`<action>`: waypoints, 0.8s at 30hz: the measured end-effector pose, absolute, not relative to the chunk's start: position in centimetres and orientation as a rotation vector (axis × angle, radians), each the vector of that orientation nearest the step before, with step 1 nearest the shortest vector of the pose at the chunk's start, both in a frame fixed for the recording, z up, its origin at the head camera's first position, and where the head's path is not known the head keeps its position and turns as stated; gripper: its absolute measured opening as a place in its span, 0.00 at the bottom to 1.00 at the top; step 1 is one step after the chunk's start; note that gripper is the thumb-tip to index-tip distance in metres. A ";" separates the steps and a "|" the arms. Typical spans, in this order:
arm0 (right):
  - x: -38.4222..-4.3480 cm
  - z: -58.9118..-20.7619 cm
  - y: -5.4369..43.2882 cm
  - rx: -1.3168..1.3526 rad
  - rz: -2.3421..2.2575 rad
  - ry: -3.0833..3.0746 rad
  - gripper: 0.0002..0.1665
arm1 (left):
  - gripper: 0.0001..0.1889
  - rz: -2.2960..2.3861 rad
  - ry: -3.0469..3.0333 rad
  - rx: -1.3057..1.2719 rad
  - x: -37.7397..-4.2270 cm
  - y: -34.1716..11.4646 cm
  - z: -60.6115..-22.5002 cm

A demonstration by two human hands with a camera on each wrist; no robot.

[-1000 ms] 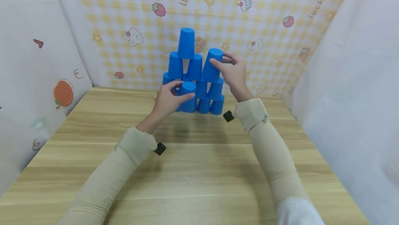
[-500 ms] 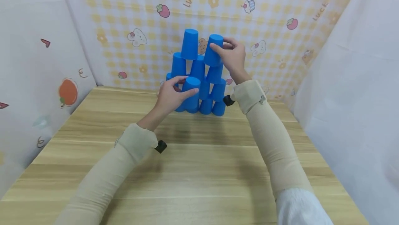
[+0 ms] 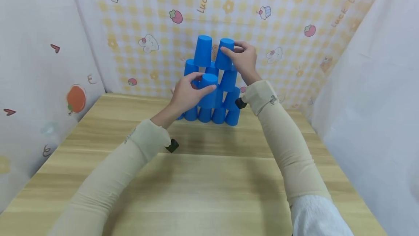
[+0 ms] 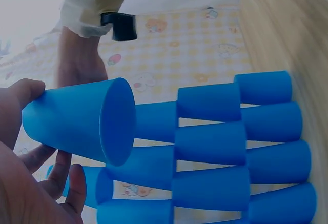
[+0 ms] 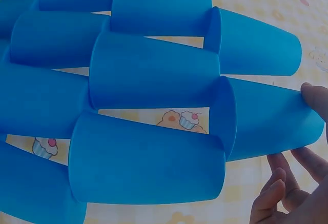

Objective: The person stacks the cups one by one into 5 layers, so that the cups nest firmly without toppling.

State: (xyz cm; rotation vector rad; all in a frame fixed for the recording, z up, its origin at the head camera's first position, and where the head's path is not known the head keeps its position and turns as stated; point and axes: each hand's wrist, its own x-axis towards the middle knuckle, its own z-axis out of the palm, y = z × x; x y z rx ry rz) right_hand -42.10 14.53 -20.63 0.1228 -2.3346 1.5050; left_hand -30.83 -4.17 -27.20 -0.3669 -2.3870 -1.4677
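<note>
Blue plastic cups (image 3: pixel 218 116) stand upside down in a stepped stack near the back of the table. My right hand (image 3: pixel 246 60) pinches an upside-down cup (image 3: pixel 224 56) between thumb and fingers. In the right wrist view this cup (image 5: pixel 274 119) meets the bases of two cups below it. Beside it on the same top level, slightly apart, stands another cup (image 3: pixel 203 51). My left hand (image 3: pixel 187 94) grips a further cup (image 3: pixel 209 94), held in front of the stack and hiding part of it. In the left wrist view that cup (image 4: pixel 72 119) is clear of the stack.
A wooden table (image 3: pixel 196 188) spreads out in front of the stack. Behind it hangs a yellow checked cloth (image 3: pixel 157 65), close to the cups. White sheets enclose the left (image 3: pixel 39 68) and right (image 3: pixel 366 119) sides. A black wrist camera (image 3: pixel 240 103) sits near the stack's right edge.
My right hand has raised its cup from in front of the stack's right side onto the top level. My left hand, still gripping its cup, has risen slightly. The head view has shifted a little.
</note>
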 end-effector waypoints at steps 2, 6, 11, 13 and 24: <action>-42.2 -20.8 14.5 0.128 1.491 -2.345 0.39 | 0.32 -1.459 -2.368 -0.393 -31.0 -4.3 -26.4; -42.3 -20.6 14.6 0.148 1.478 -2.341 0.39 | 0.31 -1.457 -2.314 -0.452 -31.5 -4.2 -24.6; -42.3 -20.5 14.7 0.146 1.463 -2.372 0.39 | 0.34 -1.417 -2.318 -0.453 -32.0 -3.9 -22.3; -42.3 -20.6 14.7 0.139 1.461 -2.386 0.38 | 0.35 -1.386 -2.341 -0.438 -32.2 -3.8 -21.3; -42.1 -20.9 15.0 0.140 1.422 -2.427 0.36 | 0.35 -1.401 -2.276 -0.392 -33.4 -3.7 -15.9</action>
